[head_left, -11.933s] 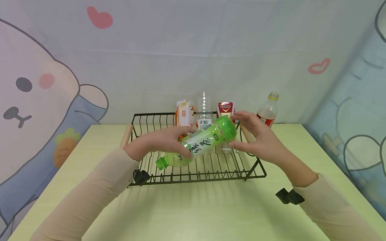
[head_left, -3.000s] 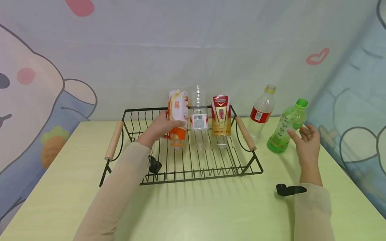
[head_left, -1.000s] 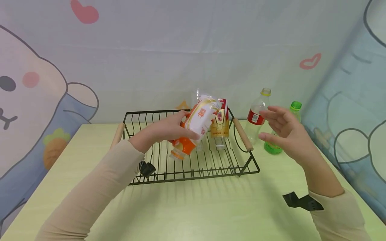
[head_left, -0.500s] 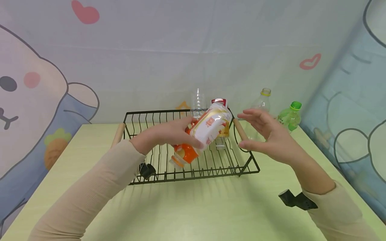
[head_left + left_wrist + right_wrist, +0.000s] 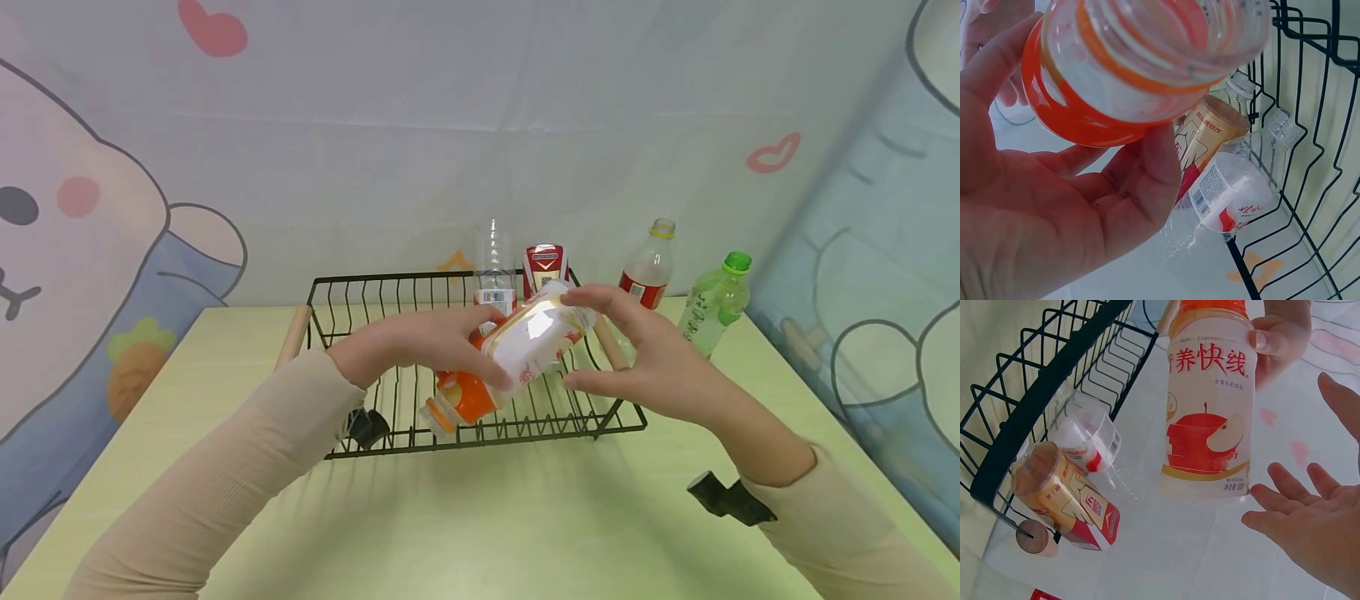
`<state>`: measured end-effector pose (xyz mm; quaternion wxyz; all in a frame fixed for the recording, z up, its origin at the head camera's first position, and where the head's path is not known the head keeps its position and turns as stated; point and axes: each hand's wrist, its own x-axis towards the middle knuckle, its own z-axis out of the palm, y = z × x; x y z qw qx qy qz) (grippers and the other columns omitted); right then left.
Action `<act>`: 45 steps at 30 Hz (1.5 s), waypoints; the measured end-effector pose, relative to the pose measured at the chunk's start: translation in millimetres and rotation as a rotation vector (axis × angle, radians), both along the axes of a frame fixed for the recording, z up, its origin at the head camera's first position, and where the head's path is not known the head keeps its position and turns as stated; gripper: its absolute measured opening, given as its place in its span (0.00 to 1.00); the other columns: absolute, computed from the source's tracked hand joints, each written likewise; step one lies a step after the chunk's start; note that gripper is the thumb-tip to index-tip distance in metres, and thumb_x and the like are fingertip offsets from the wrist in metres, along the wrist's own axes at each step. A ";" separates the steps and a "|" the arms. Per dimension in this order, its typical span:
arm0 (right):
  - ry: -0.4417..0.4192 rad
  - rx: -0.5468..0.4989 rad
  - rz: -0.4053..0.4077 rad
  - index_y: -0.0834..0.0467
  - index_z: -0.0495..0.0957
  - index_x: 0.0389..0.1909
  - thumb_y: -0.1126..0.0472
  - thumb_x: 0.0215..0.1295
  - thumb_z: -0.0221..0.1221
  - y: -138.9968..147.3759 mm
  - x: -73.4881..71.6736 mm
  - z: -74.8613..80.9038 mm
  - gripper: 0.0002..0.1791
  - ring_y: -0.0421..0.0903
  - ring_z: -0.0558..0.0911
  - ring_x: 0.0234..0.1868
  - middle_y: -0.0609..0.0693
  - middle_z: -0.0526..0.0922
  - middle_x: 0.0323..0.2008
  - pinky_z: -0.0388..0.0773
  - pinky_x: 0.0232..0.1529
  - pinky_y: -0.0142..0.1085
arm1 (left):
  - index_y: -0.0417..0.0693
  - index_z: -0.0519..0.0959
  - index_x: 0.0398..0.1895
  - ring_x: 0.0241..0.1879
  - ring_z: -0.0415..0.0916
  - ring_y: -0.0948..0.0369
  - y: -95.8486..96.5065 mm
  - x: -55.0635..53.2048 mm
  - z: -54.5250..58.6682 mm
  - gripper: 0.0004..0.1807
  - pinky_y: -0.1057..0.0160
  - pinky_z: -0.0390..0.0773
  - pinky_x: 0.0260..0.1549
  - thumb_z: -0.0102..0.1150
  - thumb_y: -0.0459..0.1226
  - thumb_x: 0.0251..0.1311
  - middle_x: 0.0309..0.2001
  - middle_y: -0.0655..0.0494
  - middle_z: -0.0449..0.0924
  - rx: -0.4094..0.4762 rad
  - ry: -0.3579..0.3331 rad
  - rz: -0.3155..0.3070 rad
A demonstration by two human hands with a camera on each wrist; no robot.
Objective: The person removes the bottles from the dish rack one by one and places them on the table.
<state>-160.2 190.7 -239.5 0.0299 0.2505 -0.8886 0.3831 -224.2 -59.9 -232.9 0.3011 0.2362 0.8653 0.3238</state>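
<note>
My left hand [image 5: 442, 346] grips a white-and-orange fruit milk drink bottle [image 5: 536, 333] and holds it tilted above the black wire rack [image 5: 390, 277]. Its open-looking neck points down to the left, and the base faces my right hand [image 5: 660, 362]. That hand has its fingers and thumb spread around the base end, fingertips right at the bottle's edge. In the right wrist view the apple picture on the bottle's label [image 5: 1210, 406] shows, with the right fingers apart and uncurled. In the rack behind lie a clear bottle [image 5: 493, 267] and a red-and-gold bottle [image 5: 545, 262], necks toward me.
On the table right of the rack stand a clear bottle with a red label [image 5: 651, 267] and a green bottle [image 5: 712, 308]. The rack has wooden handles [image 5: 294, 335] at its sides. A printed cloth [image 5: 360, 167] hangs behind the table.
The green bottle went from above the rack to the table at right. The left hand then lifted the milk drink bottle off the rack and tilted it; the right hand moved left to its base.
</note>
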 end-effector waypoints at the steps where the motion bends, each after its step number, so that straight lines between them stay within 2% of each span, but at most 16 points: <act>1: 0.004 0.009 0.002 0.48 0.63 0.67 0.53 0.54 0.71 -0.9 0.8 -0.1 0.41 0.53 0.65 0.67 0.48 0.68 0.65 0.66 0.60 0.61 | 0.52 0.60 0.65 0.40 0.80 0.56 0.5 0.5 0.0 0.38 0.60 0.82 0.36 0.67 0.46 0.54 0.47 0.50 0.77 -0.004 -0.001 -0.008; 5: 0.027 0.020 0.020 0.48 0.64 0.66 0.53 0.53 0.72 -4.1 2.4 -2.0 0.40 0.51 0.69 0.63 0.48 0.71 0.62 0.70 0.58 0.58 | 0.53 0.60 0.65 0.40 0.80 0.56 2.6 2.6 0.0 0.37 0.61 0.82 0.34 0.67 0.46 0.54 0.47 0.49 0.76 -0.014 -0.015 -0.029; 10: 0.061 0.032 0.063 0.49 0.64 0.66 0.58 0.52 0.72 -7.6 3.0 -5.5 0.40 0.50 0.69 0.62 0.47 0.70 0.63 0.75 0.55 0.54 | 0.51 0.60 0.65 0.40 0.80 0.56 6.4 5.6 -0.7 0.37 0.60 0.82 0.35 0.67 0.44 0.55 0.46 0.48 0.76 0.006 -0.036 -0.052; 14: 0.084 0.041 0.098 0.48 0.64 0.67 0.60 0.51 0.72 -9.4 4.1 -7.5 0.42 0.47 0.71 0.60 0.46 0.70 0.62 0.79 0.50 0.47 | 0.52 0.60 0.65 0.40 0.80 0.56 8.8 7.2 -1.7 0.36 0.60 0.82 0.35 0.67 0.44 0.55 0.46 0.48 0.76 0.007 -0.048 -0.060; 19: 0.135 0.067 0.137 0.49 0.64 0.66 0.60 0.52 0.72 -10.6 3.6 -12.6 0.40 0.47 0.72 0.58 0.46 0.71 0.60 0.80 0.48 0.44 | 0.52 0.60 0.64 0.40 0.80 0.56 10.8 9.5 -2.3 0.36 0.59 0.83 0.34 0.66 0.45 0.56 0.46 0.49 0.76 0.000 -0.061 -0.054; 21: 0.179 0.069 0.166 0.51 0.65 0.65 0.61 0.52 0.72 -11.4 1.6 -16.2 0.39 0.47 0.72 0.59 0.47 0.72 0.59 0.74 0.59 0.46 | 0.52 0.60 0.64 0.40 0.80 0.56 11.2 10.4 -2.4 0.36 0.59 0.83 0.34 0.66 0.45 0.56 0.46 0.50 0.76 -0.002 -0.064 -0.048; 23: 0.244 0.084 0.196 0.54 0.66 0.64 0.62 0.51 0.73 -12.3 -0.7 -20.1 0.39 0.48 0.71 0.60 0.48 0.73 0.59 0.61 0.68 0.50 | 0.52 0.59 0.65 0.40 0.80 0.56 11.7 11.1 -2.6 0.36 0.59 0.83 0.34 0.66 0.45 0.56 0.46 0.49 0.76 -0.001 -0.065 -0.045; 26: 0.344 0.116 0.223 0.59 0.69 0.60 0.61 0.48 0.74 -13.8 -2.9 -25.1 0.37 0.49 0.71 0.62 0.49 0.75 0.59 0.40 0.73 0.56 | 0.51 0.59 0.65 0.40 0.80 0.56 12.9 12.2 -2.5 0.37 0.58 0.83 0.34 0.66 0.46 0.56 0.47 0.49 0.75 0.003 -0.070 -0.043; 29: 0.389 0.150 0.225 0.59 0.72 0.58 0.59 0.47 0.75 -14.5 -2.5 -28.6 0.36 0.50 0.70 0.64 0.50 0.75 0.59 0.38 0.72 0.58 | 0.50 0.58 0.66 0.39 0.80 0.56 14.0 13.2 -2.9 0.37 0.59 0.83 0.33 0.65 0.47 0.56 0.46 0.50 0.76 0.005 -0.069 -0.048; 38: 0.422 0.208 0.229 0.58 0.73 0.58 0.55 0.46 0.75 -15.9 -2.4 -34.8 0.36 0.54 0.65 0.67 0.53 0.74 0.61 0.34 0.72 0.58 | 0.47 0.61 0.63 0.34 0.80 0.56 13.2 13.1 -7.0 0.34 0.60 0.81 0.28 0.63 0.47 0.57 0.42 0.50 0.79 0.035 -0.081 -0.080; 45: 0.478 0.252 0.214 0.57 0.73 0.58 0.54 0.43 0.77 -15.6 -4.5 -41.0 0.38 0.55 0.64 0.67 0.55 0.73 0.62 0.35 0.72 0.59 | 0.47 0.62 0.63 0.36 0.81 0.56 12.8 10.3 -10.0 0.33 0.59 0.82 0.30 0.61 0.48 0.59 0.43 0.50 0.79 0.063 -0.099 -0.109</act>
